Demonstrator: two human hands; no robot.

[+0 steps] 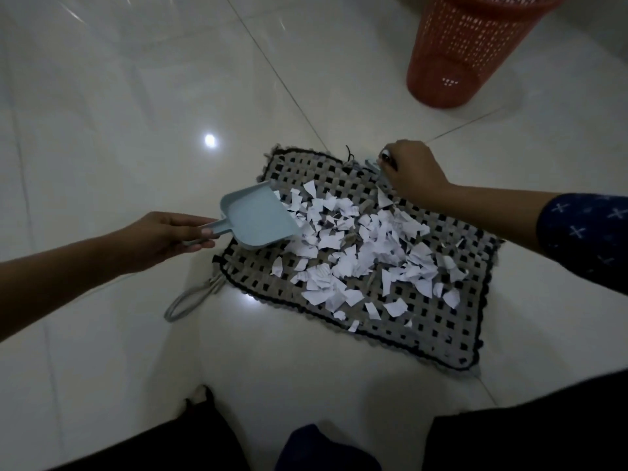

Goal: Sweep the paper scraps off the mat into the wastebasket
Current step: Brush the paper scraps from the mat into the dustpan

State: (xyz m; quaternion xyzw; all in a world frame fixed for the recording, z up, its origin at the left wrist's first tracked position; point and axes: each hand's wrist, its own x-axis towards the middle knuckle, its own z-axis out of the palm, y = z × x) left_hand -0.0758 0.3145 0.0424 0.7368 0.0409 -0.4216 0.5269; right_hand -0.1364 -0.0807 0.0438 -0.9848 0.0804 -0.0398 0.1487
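A woven grey-and-black mat (424, 321) lies on the glossy white tile floor (119, 113), its black-trimmed edges free on every side. Torn white paper scraps (356, 253) cover the mat's middle and far half, while the near right corner is mostly bare weave. The left hand (163, 237) has its fingers (204, 229) wrapped around the handle of a pale blue dustpan (253, 220), whose open lip rests on the mat's left edge, touching the nearest scraps. The right hand (413, 173) is clenched around a small brush (382, 168) at the mat's far edge, just beside the outermost scraps; its bristles are mostly hidden. The orange perforated wastebasket (465, 52) stands upright on the floor beyond the mat's far corner, well apart from it, with open tile between. A grey cord loop (187, 302) trails off the mat's near left corner.
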